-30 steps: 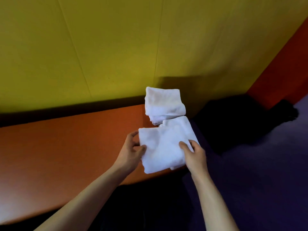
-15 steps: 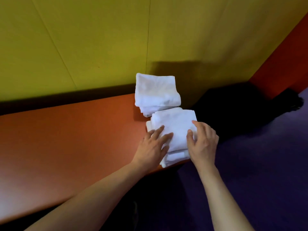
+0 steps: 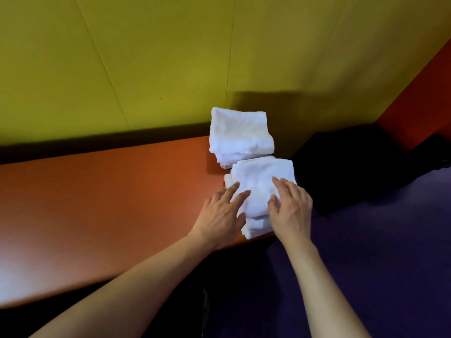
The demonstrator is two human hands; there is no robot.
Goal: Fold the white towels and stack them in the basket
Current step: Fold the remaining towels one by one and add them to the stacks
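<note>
Left hand (image 3: 223, 211) and right hand (image 3: 291, 207) — fingers spread flat — press the near folded towel stack (image 3: 261, 189) at the orange table (image 3: 97, 203) end. Just beyond, touching it, lies a second folded stack (image 3: 240, 136). Folding appears well advanced; no basket is visible — transfer seemingly remains.

Near towel stack (image 3: 262, 186) plain white, no print, faint bluish cast in the folds. Far towel stack (image 3: 240, 135) also plain white, slight yellow tint on top. Table (image 3: 109, 198) orange-brown, plain, paler glare patch at its left near edge. Wall (image 3: 170, 57) yellow-green, plain, thin dark seam lines. Side wall (image 3: 419, 106) red-orange. Floor (image 3: 378, 240) dark purple, plain. Black shape (image 3: 341, 162) beside the table's right end, too dark to identify.
</note>
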